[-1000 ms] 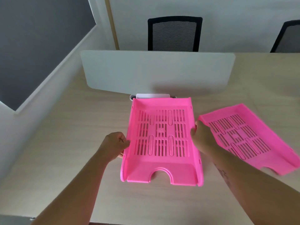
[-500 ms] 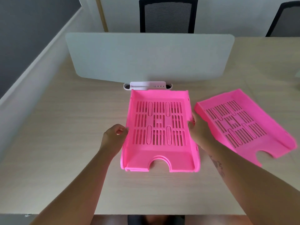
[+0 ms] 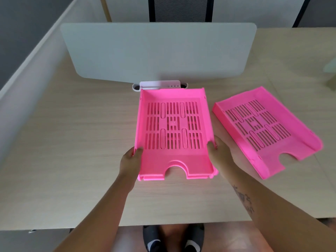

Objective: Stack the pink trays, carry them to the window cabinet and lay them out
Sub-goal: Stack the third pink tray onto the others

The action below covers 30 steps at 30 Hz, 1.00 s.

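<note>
Our left hand (image 3: 130,160) and right hand (image 3: 221,155) pinch the nested trays' (image 3: 173,128) side walls; the loose tray (image 3: 263,128) lies right, angled, nearest the right hand.

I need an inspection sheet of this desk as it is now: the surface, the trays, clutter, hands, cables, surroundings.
Surface: light wood desk, mostly bare.
Job's things: stacked pink trays in the middle, a second tray edge showing under the front of the top one; single pink tray lies apart to the right, turned at an angle.
Clutter: white holder behind the stack, at the foot of the divider.
Hands: left hand grips the stack's left wall; right hand grips its right wall.
Cables: nothing seen.
Surroundings: grey divider panel, black mesh chair behind it, person's shoes below the desk edge.
</note>
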Motion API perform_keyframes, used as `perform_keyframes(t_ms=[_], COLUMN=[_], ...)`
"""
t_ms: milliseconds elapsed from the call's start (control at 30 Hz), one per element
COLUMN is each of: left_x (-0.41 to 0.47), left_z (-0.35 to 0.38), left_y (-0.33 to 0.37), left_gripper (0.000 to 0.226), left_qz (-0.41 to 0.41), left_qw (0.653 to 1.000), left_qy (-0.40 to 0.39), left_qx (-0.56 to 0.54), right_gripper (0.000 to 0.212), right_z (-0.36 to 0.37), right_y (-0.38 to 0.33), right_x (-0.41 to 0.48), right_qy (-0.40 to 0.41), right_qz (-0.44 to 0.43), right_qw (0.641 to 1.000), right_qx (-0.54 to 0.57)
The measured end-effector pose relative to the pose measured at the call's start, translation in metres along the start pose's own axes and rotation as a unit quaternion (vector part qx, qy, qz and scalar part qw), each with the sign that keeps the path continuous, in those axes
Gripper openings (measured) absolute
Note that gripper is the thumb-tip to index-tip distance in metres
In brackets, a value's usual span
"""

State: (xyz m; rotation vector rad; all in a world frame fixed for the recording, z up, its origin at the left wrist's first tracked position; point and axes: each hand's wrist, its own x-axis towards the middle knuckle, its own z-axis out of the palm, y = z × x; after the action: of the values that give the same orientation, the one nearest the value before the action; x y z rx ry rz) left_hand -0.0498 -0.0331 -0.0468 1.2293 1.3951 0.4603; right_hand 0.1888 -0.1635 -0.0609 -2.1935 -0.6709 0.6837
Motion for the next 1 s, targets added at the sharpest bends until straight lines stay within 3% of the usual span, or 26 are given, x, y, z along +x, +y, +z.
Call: perform_keyframes(t_ms=[167,300,467,733,1000], left_x=[-0.003,-0.008,-0.026,-0.011,-0.007], left_z=[-0.004,-0.013,-0.003,-0.005,-0.011], left_y=[0.000,-0.013,-0.031,-0.031,-0.035], left_gripper=[0.023,0.037,0.039,0.037,0.043], left_qz=[-0.015,-0.010,-0.002,-0.023,-0.028], left_qw=[0.998,0.996,0.999,0.998,0.998], left_qy=[-0.039,-0.080,-0.037,0.017,-0.012], left_qx=[-0.045,-0.047,-0.002,-0.053,-0.052], right_gripper=[0.032,0.046,0.050,0.046,0.039], right_z=[-0.008,-0.017,-0.014,0.014,0.023], right_y=[-0.010,-0.001,0.021,0.016,0.026], right_x=[0.004,-0.005,-0.031,-0.037,-0.036], right_qy=[-0.038,-0.087,-0.147,-0.058,-0.033], right_qz=[0.012,0.020,0.046,0.032,0.062], right_qw=[0.999,0.995,0.988,0.996,0.990], right_qx=[0.022,0.051,0.009,0.055,0.120])
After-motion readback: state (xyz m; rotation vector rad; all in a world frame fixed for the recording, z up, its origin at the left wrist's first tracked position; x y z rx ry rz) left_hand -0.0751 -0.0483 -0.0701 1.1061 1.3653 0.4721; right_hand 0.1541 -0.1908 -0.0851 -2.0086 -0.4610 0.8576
